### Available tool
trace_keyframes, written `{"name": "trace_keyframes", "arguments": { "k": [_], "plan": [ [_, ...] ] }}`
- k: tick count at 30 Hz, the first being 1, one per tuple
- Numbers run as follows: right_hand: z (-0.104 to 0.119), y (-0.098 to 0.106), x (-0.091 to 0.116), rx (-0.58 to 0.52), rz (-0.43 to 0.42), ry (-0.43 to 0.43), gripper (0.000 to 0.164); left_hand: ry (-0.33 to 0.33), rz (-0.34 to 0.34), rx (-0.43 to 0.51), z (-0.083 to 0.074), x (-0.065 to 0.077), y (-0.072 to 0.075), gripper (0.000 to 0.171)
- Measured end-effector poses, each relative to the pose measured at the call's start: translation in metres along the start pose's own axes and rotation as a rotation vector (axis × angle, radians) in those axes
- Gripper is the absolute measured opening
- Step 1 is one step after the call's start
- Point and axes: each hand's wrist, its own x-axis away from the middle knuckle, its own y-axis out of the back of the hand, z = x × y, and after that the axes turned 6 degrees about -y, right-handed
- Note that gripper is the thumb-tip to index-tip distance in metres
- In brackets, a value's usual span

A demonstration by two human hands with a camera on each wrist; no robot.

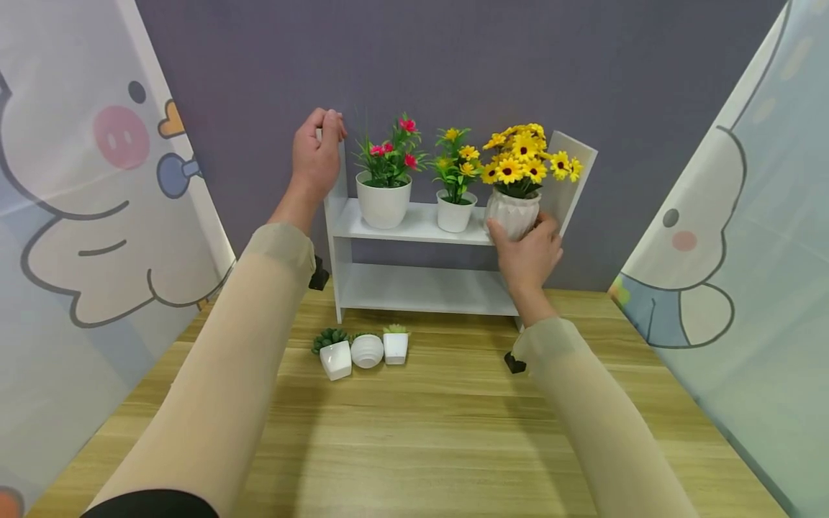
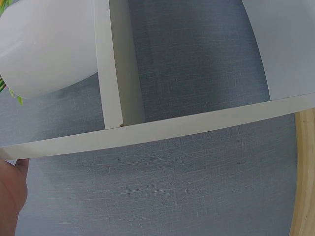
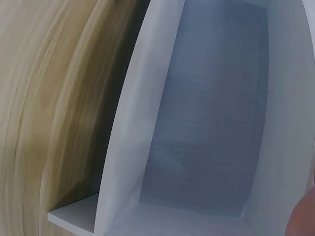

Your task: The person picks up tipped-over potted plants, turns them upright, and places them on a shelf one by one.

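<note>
A white two-tier shelf (image 1: 427, 289) stands against the wall. My left hand (image 1: 317, 155) grips the top of its left side panel (image 2: 197, 125); in the left wrist view, part of that hand (image 2: 11, 189) shows at the panel's edge. With my right hand (image 1: 529, 255) I hold the ridged white pot of yellow artificial flowers (image 1: 514, 212) at the right end of the upper board. Left of it stand a small white pot of yellow flowers (image 1: 455, 214) and a larger white pot of red flowers (image 1: 384, 205). Only a bit of my right hand (image 3: 302, 214) appears in the right wrist view.
On the wooden table (image 1: 414, 432), three small white succulent pots lie before the shelf: a square one (image 1: 336, 360), a round one (image 1: 367, 352) and another square one (image 1: 396, 348). Printed cartoon panels (image 1: 97, 216) flank both sides; a grey wall (image 1: 453, 65) rises behind.
</note>
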Motion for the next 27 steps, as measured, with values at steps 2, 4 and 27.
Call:
{"name": "trace_keyframes", "arguments": {
  "k": [2,4,27],
  "plan": [
    [-0.0001,0.0001,-0.0001,0.001,0.000,0.004,0.095,-0.001,0.001,0.001,-0.0006,-0.0005,-0.0001,0.034],
    [-0.0002,0.0002,-0.0005,0.005,0.002,0.012,0.094,-0.001,0.001,0.003,-0.0012,-0.0008,-0.0002,0.034],
    [-0.0042,-0.0009,0.0005,0.023,-0.029,0.063,0.089,-0.001,0.001,-0.001,0.0015,-0.0003,-0.0013,0.035]
  ]
}}
